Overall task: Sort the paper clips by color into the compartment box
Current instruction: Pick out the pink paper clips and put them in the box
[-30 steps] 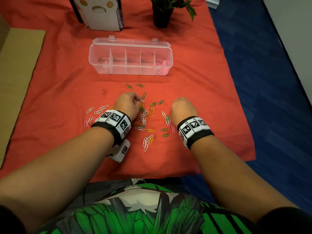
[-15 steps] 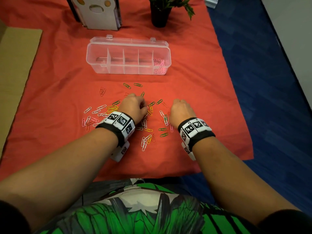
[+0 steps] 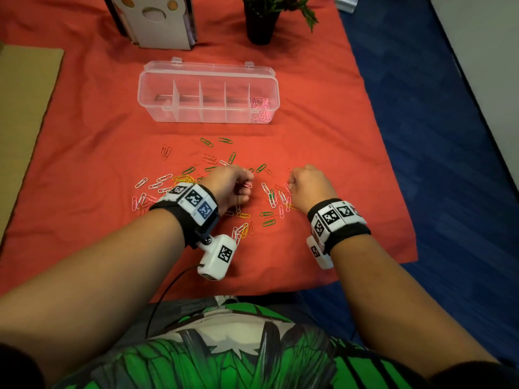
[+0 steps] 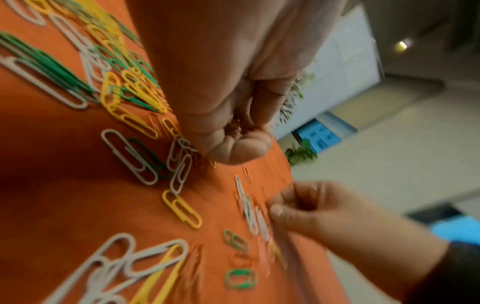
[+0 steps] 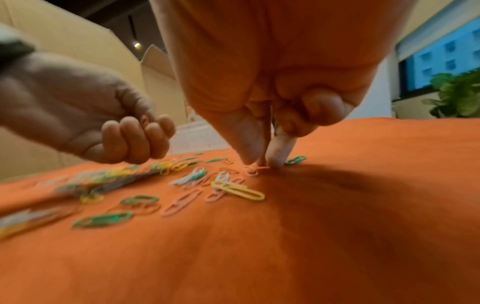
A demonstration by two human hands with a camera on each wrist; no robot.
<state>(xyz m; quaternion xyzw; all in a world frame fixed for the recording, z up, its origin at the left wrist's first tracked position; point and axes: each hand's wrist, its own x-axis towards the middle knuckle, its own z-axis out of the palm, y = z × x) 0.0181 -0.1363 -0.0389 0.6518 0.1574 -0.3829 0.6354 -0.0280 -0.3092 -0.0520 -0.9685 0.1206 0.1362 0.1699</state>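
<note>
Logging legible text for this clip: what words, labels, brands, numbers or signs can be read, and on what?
No readable words, brands or numbers in any view.
Wristbands: black-and-white square code markers, no letters.
White camera unit at the left wrist: another code marker only.
White stand: paw-shaped cut-out, no text.
Compartment box: no label visible.

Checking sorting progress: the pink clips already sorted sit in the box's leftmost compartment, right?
Not quite. The head view shows the pink clips in the rightmost compartment of the box, not the leftmost; I see no clips in its other compartments.
</note>
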